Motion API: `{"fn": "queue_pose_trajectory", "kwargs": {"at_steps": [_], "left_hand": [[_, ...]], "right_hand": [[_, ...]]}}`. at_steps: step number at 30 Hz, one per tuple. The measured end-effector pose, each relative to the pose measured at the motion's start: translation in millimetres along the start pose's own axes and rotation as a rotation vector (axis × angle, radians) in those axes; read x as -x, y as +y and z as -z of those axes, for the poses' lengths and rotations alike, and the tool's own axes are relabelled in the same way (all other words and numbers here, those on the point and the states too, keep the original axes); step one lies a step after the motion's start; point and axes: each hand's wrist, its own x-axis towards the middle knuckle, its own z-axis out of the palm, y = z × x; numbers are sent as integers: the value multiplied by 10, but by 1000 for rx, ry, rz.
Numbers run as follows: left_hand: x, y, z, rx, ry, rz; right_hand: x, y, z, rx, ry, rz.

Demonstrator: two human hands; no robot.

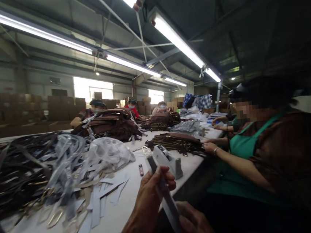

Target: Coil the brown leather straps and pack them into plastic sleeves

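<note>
A dark strap in clear plastic (168, 205), with a gold-coloured ring at its far end, slants across the lower middle of the view. My left hand (147, 198) grips it around its middle, fingers closed and thumb on top. Lower down and to the right, my right hand (195, 220) holds the near part of the strap; its edge is dim. Just beyond my left hand is a grey tape dispenser (168, 161) on the white table (113, 223). Small pink-handled snips (141, 170) lie left of the dispenser.
Dark straps (17, 170), clear plastic sleeves (106, 154) and paper strips (97, 202) cover the table's left. Brown piles (112, 124) stand farther back. At right, a person in a green apron (240, 145) handles a brown stack (177, 142). Other people sit beyond.
</note>
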Motion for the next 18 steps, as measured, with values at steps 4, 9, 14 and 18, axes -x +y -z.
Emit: {"fn": "queue_pose_trajectory", "kwargs": {"at_steps": [4,9,14,18], "left_hand": [[190,11,-187,-246,-31,-47],[142,452,-180,-572,-35,-109],[-65,569,-160,-869,-279,-97],[-155,495,-180,-859,-331,-54]], "right_hand": [[-196,-51,-106,-342,46,-63],[80,136,83,-265,91,-172],[244,143,380,-115,100,-231],[80,-11,378,-314,45,-236]]}}
